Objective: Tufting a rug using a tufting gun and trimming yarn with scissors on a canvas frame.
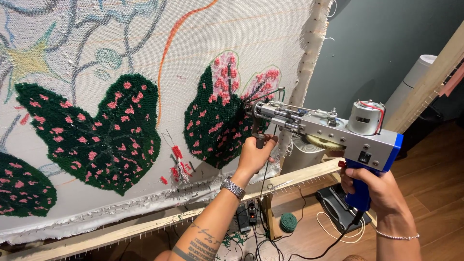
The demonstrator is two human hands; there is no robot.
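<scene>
Both hands [372, 186] [254, 154] grasping tufting gun [333, 128]; needle tip hidden in cloth [193, 43].

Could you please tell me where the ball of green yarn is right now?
In the head view, the ball of green yarn lies on the wooden floor low in the middle, below the wooden frame, between the left hand and the right hand.

My tufting gun [328, 128] points left into the stretched cloth [193, 53]; the wooden frame [145, 224] runs below, a yarn ball [288, 222] on the floor [435, 193] beneath.
</scene>
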